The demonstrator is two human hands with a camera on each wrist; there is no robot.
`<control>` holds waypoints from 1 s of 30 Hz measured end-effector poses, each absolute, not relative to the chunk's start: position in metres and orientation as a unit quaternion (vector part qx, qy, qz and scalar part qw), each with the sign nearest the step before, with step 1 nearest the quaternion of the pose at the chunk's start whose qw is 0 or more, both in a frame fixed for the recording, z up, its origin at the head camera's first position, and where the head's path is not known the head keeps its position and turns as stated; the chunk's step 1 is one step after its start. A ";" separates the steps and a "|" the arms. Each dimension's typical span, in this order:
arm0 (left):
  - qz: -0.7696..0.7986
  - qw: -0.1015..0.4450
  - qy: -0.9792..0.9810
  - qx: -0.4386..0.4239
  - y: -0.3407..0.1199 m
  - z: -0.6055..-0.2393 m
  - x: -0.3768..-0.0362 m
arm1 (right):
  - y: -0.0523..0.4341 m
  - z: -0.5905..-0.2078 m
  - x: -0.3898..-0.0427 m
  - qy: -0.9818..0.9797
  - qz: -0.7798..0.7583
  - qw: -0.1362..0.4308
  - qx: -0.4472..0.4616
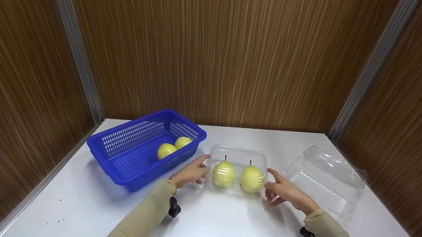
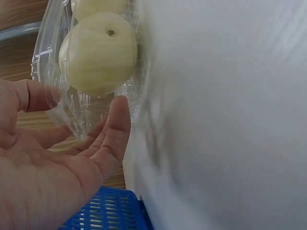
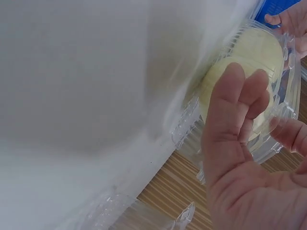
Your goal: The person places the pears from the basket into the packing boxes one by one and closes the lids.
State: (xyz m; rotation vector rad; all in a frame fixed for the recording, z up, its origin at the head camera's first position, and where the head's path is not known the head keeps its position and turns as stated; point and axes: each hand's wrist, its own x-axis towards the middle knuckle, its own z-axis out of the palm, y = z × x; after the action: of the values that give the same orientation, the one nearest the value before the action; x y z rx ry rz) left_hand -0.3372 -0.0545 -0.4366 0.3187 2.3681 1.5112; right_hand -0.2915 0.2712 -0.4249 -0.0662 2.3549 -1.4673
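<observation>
Two tan sleeves [image 1: 142, 214] reach in from the bottom edge, which cuts them off, with a black strap [image 1: 174, 207] at the left wrist. The left hand [image 1: 191, 172] is partly open, its index finger stretched to the left edge of a clear box [image 1: 238, 148]; the left wrist view shows the thumb and fingers spread about the corner of the box. The right hand [image 1: 288, 192] is also partly open at the opposite side, index finger at the edge, the other fingers loosely bent. Neither is wrapped round the box, which sits between them on the white table [image 1: 225, 220].

Inside, a left pear [image 1: 223, 174] and a right pear [image 1: 251, 179] stand side by side; glare blurs the plastic over them, so whether the lid is fastened is hard to tell. The blue basket [image 1: 132, 163] partly hides two more pears [image 1: 166, 151]. Clear plastic containers [image 1: 322, 185] at right overlap, and their outlines are faint.
</observation>
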 end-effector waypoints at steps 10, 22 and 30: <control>0.570 0.201 0.791 0.092 -0.051 -0.438 -0.336 | 0.271 -0.423 -0.290 0.811 -0.546 0.205 -0.031; 0.633 0.254 0.728 0.070 -0.059 -0.441 -0.336 | 0.265 -0.425 -0.289 0.802 -0.555 0.218 -0.022; 0.656 0.258 0.707 0.058 -0.057 -0.442 -0.334 | 0.267 -0.427 -0.289 0.796 -0.562 0.225 -0.015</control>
State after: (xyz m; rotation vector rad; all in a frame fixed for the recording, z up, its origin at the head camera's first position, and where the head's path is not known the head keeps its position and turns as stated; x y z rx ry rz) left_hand -0.3338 -0.0566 -0.4417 0.1576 1.9174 1.7772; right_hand -0.2887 0.2667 -0.4267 -0.0408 2.1953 -1.5515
